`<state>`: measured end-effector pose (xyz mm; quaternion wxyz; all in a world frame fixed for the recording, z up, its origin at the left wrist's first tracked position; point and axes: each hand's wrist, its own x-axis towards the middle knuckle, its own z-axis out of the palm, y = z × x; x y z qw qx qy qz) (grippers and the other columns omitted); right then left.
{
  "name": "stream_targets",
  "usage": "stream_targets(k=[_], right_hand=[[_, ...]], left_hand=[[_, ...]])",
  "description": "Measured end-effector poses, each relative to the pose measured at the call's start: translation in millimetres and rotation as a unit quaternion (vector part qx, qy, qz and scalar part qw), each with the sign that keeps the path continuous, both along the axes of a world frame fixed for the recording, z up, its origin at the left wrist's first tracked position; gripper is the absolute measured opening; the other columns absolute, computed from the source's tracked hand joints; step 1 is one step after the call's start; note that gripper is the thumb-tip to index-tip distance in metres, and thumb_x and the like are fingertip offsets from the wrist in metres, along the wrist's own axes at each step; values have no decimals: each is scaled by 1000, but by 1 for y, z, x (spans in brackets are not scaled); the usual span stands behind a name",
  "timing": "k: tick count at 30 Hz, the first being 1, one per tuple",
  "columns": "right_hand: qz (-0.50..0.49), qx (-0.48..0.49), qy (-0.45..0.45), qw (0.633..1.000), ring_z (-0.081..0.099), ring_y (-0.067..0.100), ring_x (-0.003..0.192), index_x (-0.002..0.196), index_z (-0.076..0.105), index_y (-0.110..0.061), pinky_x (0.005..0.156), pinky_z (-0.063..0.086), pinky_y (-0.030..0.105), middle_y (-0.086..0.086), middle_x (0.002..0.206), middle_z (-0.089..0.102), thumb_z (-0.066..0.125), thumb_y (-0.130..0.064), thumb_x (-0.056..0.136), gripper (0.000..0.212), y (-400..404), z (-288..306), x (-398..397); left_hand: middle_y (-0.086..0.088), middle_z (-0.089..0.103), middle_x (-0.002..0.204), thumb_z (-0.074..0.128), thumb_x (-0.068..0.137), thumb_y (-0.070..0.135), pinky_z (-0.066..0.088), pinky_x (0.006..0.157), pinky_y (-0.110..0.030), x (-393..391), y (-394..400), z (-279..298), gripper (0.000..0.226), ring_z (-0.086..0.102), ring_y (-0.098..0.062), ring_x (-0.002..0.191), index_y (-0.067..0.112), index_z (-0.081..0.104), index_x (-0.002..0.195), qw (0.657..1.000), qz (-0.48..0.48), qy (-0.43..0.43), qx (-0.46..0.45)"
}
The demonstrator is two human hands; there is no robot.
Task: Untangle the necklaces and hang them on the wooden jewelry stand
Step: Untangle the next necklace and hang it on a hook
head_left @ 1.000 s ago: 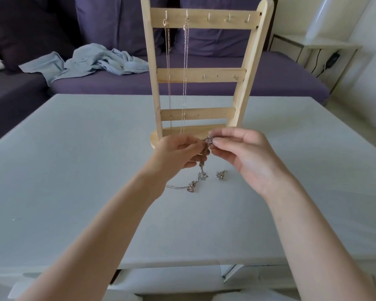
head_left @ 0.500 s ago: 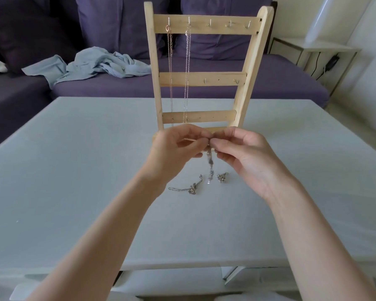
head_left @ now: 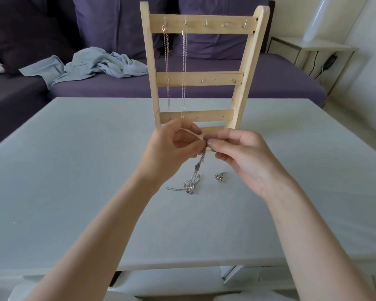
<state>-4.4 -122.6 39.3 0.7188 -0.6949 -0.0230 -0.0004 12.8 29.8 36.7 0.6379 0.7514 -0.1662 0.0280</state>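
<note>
At frame centre, left hand (head_left: 172,146) and right hand (head_left: 237,153) pinch a tangled chain (head_left: 193,179) trailing onto the tabletop (head_left: 74,170).

stand (head_left: 201,79) rear-ctr on table (head_left: 74,170) | chain tangle (head_left: 192,181) in front | small clump (head_left: 220,177) to its R

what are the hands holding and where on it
Both the left hand and right hand pinch the tangled silver necklace at its top end; its knotted bottom rests on the table.

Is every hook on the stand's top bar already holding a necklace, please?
No, only the two leftmost hooks on the stand hold necklaces.
</note>
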Motion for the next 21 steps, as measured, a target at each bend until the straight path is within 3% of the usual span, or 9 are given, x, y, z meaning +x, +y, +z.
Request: stream_targets(k=[4, 10, 17, 21], right_hand=[[42, -36, -8, 998, 61, -1, 74, 89, 72, -14, 69, 46, 15, -6, 81, 71, 61, -3, 86, 16, -4, 2, -3], [19, -61, 4, 998, 55, 6, 63, 73, 69, -9, 64, 44, 20, 1, 70, 64, 65, -2, 82, 13, -3, 2, -2], [3, 138, 142, 980, 51, 11, 54, 63, 60, -4, 49, 43, 19, 4, 60, 57, 54, 5, 83, 23, 0, 1, 0], [-4, 153, 140, 978, 52, 10, 54, 64, 60, -5, 49, 43, 18, 2, 59, 57, 56, 4, 84, 22, 3, 0, 3]], left_hand=[[4, 66, 67, 67, 82, -2, 51, 64, -18, 0, 3, 2, 22, 61, -8, 59, 16, 55, 85, 999, -18, -36, 34], [7, 67, 71, 70, 80, 2, 50, 67, -18, 0, 7, 2, 27, 62, -5, 63, 23, 54, 85, 992, -15, -82, 98], [18, 66, 71, 67, 71, 16, 54, 76, -34, -9, -4, 2, 32, 60, -2, 61, 29, 40, 85, 973, 19, -179, 144], [19, 63, 63, 66, 72, 9, 52, 71, -25, -8, -7, -3, 36, 56, -3, 56, 29, 39, 83, 982, 64, -155, 87]])
